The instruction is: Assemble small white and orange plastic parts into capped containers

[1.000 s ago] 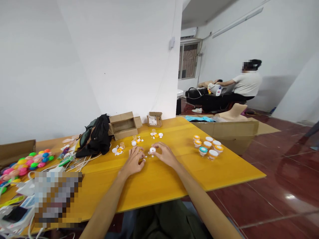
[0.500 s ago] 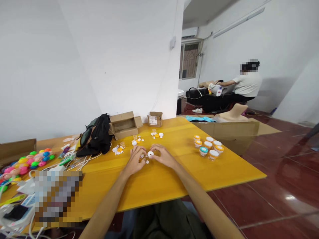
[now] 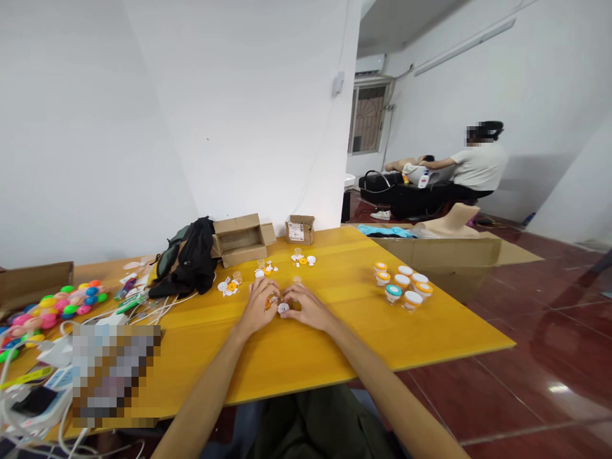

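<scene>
My left hand (image 3: 259, 307) is over the wooden table (image 3: 354, 331), fingers curled and thumb bent toward them. Whatever lies within its grasp is too small and covered to name. Close on its right, my right hand (image 3: 307, 308) pinches a small white round plastic part (image 3: 283, 308) between thumb and fingers. Some little pieces show in the gap between the hands, partly hidden by the fingers. Just behind my right fingers stands a small clear cup (image 3: 297, 280).
Little piles of white and orange plastic parts (image 3: 231, 287) lie farther back. Several lidded clear jars (image 3: 402, 281) stand on the right. Cardboard boxes (image 3: 243, 245) and a black bag (image 3: 194, 258) line the wall. Colourful balls (image 3: 62, 306) and cables crowd the left. Another person (image 3: 479, 162) sits beyond.
My right hand has shifted slightly nearer my left. The white part at its fingertips now sits lower, between both thumbs. The view has swung slightly left.
</scene>
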Demonstrator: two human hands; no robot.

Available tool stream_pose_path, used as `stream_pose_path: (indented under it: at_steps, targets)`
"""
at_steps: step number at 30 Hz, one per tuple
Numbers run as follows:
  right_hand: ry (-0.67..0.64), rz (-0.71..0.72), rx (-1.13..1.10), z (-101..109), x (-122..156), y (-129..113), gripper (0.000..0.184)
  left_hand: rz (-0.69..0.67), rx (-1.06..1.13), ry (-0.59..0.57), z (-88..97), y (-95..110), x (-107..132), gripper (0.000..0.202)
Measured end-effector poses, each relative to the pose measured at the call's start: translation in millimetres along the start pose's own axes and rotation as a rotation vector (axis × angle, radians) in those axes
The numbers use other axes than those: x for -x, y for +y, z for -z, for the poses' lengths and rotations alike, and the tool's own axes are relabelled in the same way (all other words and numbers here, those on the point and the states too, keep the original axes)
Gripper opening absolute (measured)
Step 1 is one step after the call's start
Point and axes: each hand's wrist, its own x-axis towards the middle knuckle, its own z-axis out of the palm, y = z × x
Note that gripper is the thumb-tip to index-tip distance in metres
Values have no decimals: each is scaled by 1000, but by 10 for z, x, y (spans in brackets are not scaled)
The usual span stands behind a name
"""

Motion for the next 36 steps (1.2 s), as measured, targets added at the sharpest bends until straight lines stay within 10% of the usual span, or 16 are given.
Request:
stream_pose_path:
  at_steps: [17, 36]
  targets:
    - [-35, 9, 14, -7, 21, 45, 20, -60, -1, -136, -3, 35, 5, 11]
    - [125, -23, 132, 161, 48, 154, 14, 49, -91, 64, -55, -129, 1, 24]
